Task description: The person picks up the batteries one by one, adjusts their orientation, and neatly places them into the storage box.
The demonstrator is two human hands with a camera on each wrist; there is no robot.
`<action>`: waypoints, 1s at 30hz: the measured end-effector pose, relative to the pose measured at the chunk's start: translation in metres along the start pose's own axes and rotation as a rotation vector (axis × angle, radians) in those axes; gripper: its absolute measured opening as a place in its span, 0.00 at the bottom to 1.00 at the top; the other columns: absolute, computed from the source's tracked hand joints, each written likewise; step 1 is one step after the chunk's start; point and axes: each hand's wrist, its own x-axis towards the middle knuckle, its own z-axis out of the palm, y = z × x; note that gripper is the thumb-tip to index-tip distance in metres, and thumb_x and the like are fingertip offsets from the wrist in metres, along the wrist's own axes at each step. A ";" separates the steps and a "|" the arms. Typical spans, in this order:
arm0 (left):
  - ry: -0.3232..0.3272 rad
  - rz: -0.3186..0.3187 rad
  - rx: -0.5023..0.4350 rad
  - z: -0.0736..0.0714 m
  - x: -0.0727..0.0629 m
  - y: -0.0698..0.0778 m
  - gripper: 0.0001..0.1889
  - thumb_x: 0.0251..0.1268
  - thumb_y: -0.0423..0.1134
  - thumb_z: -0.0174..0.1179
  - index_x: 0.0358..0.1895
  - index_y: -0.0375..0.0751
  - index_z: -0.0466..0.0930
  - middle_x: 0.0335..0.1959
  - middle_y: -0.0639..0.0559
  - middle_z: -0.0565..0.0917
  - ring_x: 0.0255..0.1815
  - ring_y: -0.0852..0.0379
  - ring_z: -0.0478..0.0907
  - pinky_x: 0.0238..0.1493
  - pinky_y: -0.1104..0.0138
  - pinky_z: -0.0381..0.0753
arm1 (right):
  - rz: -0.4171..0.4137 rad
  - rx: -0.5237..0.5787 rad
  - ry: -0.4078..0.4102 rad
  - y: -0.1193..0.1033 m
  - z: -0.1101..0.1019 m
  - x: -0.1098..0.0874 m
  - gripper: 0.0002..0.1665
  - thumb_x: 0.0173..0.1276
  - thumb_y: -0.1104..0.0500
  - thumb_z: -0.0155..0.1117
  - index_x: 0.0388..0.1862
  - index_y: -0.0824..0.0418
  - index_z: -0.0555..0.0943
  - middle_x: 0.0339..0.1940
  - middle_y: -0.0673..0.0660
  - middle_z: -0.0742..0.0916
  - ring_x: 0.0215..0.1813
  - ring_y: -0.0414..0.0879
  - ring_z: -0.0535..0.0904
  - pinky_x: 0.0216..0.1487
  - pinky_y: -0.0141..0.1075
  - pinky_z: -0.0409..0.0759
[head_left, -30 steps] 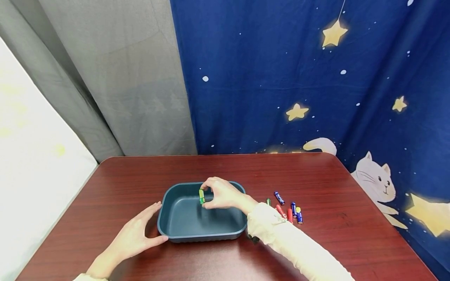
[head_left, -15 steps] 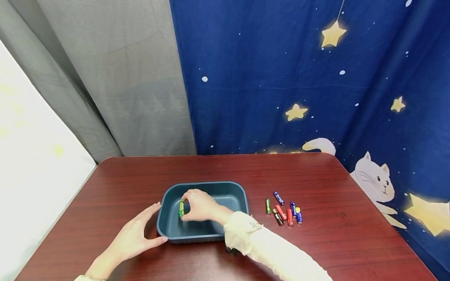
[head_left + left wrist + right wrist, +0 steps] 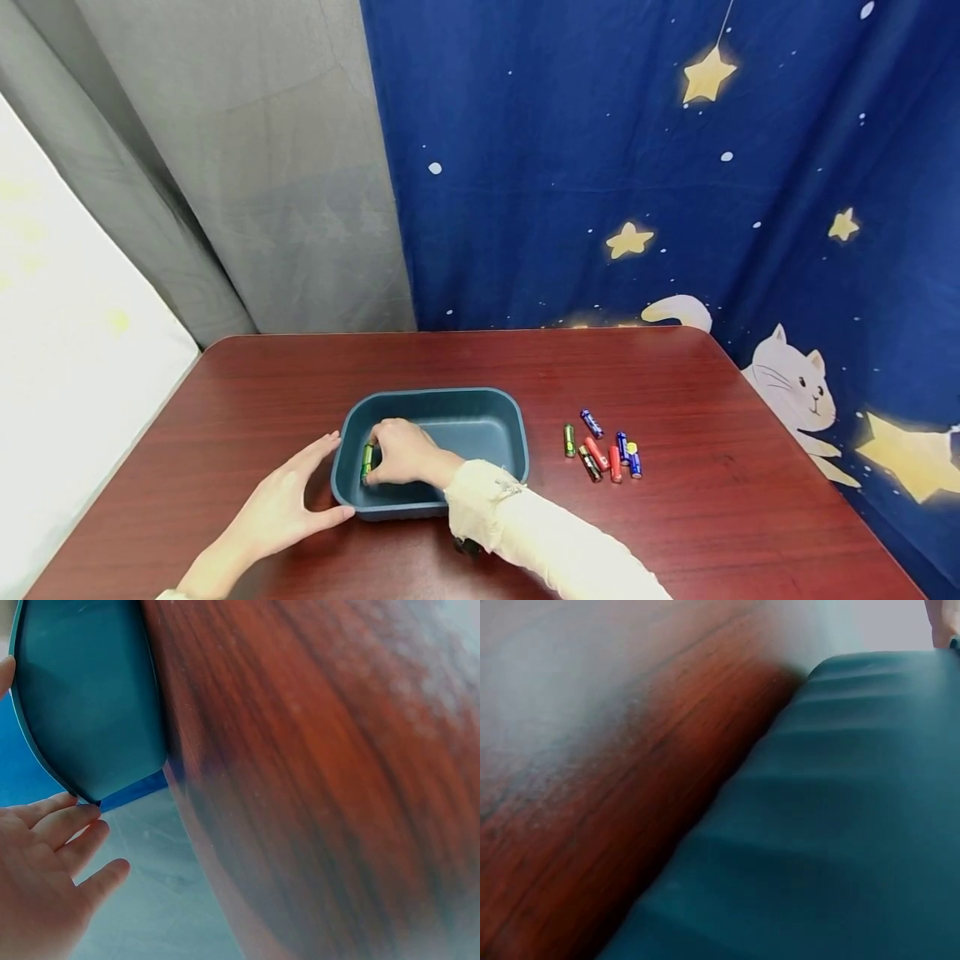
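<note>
In the head view a dark teal plastic bin (image 3: 480, 433) stands on the table. My right hand (image 3: 405, 454) reaches down inside it and pinches a green battery (image 3: 367, 461) between fingers and thumb, close to the bin's left wall. The battery is lengthwise to that wall. Outside the bin, my left hand (image 3: 281, 504) has its fingers spread loosely along the left side, fingertips and thumb right at the rim. The left wrist view shows the left hand (image 3: 49, 870) with fingertips at the bin's edge. Only the bin's ribbed outer wall (image 3: 817, 840) fills the right wrist view.
To the right of the bin lie several loose batteries: a green one (image 3: 569, 440), a black one (image 3: 589, 463), red ones (image 3: 615, 464) and blue ones (image 3: 592, 422). The dark red wooden table (image 3: 712, 500) ends at a blue curtain (image 3: 540, 167) behind.
My right hand has moved left and down into the bin, bringing the green battery toward the left wall. The left hand stays at the rim.
</note>
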 end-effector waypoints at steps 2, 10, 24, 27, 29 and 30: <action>0.006 0.006 0.002 0.000 -0.001 0.000 0.45 0.41 0.64 0.65 0.63 0.42 0.65 0.61 0.45 0.70 0.59 0.46 0.68 0.51 0.47 0.71 | 0.019 -0.010 0.002 -0.002 0.002 0.004 0.25 0.43 0.45 0.74 0.39 0.55 0.80 0.30 0.45 0.79 0.32 0.34 0.72 0.30 0.23 0.71; 0.020 0.014 0.011 -0.001 -0.003 0.002 0.45 0.41 0.64 0.65 0.62 0.42 0.66 0.60 0.45 0.71 0.58 0.46 0.69 0.50 0.48 0.72 | 0.057 -0.098 -0.021 -0.008 0.010 0.011 0.20 0.43 0.43 0.74 0.29 0.52 0.78 0.26 0.44 0.76 0.30 0.35 0.71 0.26 0.25 0.70; 0.030 0.020 0.008 -0.001 -0.002 0.003 0.45 0.40 0.65 0.65 0.62 0.42 0.67 0.60 0.46 0.71 0.58 0.47 0.69 0.51 0.49 0.72 | 0.046 -0.134 -0.014 -0.006 0.012 0.012 0.26 0.41 0.38 0.73 0.35 0.51 0.79 0.30 0.44 0.78 0.37 0.36 0.73 0.34 0.26 0.73; 0.022 0.016 0.002 -0.001 -0.002 0.003 0.44 0.40 0.65 0.65 0.62 0.42 0.67 0.61 0.46 0.71 0.59 0.47 0.69 0.52 0.49 0.72 | 0.052 -0.089 -0.016 -0.003 0.008 0.011 0.29 0.42 0.39 0.73 0.40 0.53 0.79 0.34 0.45 0.79 0.40 0.37 0.74 0.37 0.27 0.75; 0.015 0.012 0.000 -0.002 -0.002 0.003 0.45 0.41 0.65 0.65 0.62 0.42 0.67 0.61 0.46 0.70 0.59 0.47 0.69 0.51 0.49 0.71 | 0.046 -0.063 -0.016 -0.001 0.005 0.011 0.31 0.42 0.39 0.73 0.44 0.54 0.79 0.37 0.46 0.80 0.42 0.38 0.75 0.39 0.27 0.75; 0.009 0.005 -0.001 -0.002 -0.002 0.003 0.45 0.41 0.65 0.64 0.62 0.42 0.66 0.61 0.46 0.70 0.59 0.47 0.69 0.52 0.49 0.71 | 0.042 -0.049 -0.014 0.000 0.003 0.010 0.32 0.43 0.39 0.73 0.45 0.55 0.79 0.38 0.46 0.80 0.43 0.38 0.75 0.39 0.27 0.75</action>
